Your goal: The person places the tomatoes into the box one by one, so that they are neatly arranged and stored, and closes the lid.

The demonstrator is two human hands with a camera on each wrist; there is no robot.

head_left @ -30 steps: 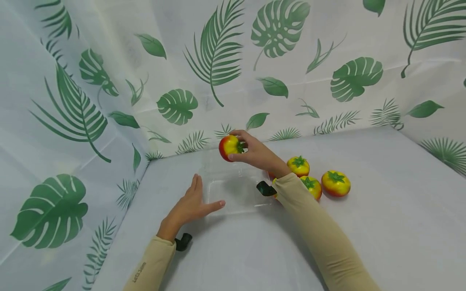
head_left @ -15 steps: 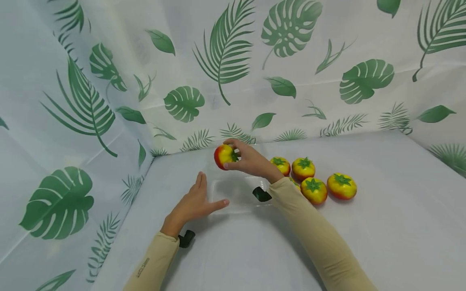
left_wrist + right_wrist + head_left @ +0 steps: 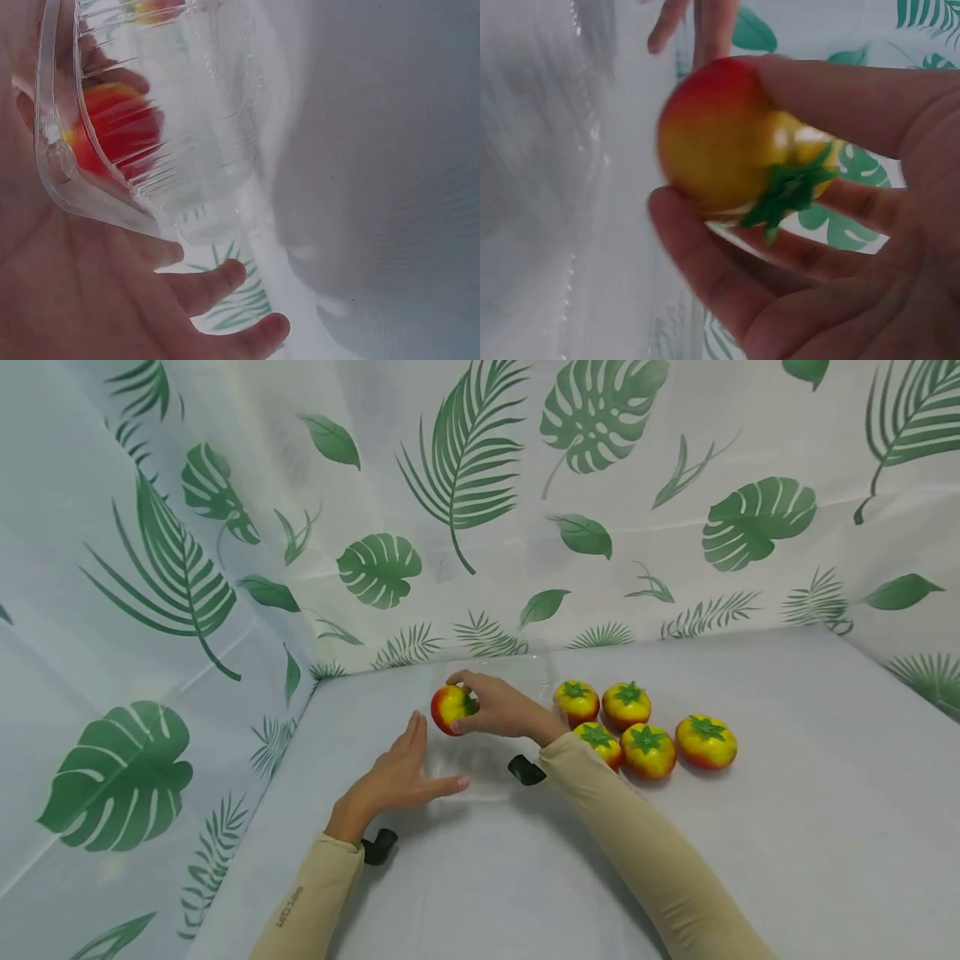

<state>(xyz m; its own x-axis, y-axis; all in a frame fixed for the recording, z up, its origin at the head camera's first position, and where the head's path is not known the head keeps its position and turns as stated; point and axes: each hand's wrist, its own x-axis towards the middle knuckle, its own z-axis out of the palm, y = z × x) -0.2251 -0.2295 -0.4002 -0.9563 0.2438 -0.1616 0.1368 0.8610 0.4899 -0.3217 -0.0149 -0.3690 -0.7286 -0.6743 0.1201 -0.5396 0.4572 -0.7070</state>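
Note:
A red and yellow fruit with a green calyx [image 3: 448, 709] is pinched between the thumb and fingers of the right hand [image 3: 498, 706], over a clear plastic container [image 3: 480, 781]. The right wrist view shows the same fruit [image 3: 720, 142] close up. At the container's left side the left hand [image 3: 397, 779] is spread, thumb apart from its straight fingers. In the left wrist view the container's rim [image 3: 97, 214] lies against the left palm, and the fruit [image 3: 124, 131] shows through the clear wall. Whether the fruit touches the container cannot be told.
Several like fruits stand together on the white table right of the container, the rightmost [image 3: 707, 742] a little apart. A white curtain with green leaves [image 3: 585, 568] rises behind and at the left. Dark wrist devices [image 3: 527, 770] hang under both wrists.
The right hand has moved down and slightly left with the fruit, nearer the left hand. More of the fruits on the table show beside the right forearm. The left hand keeps its pose.

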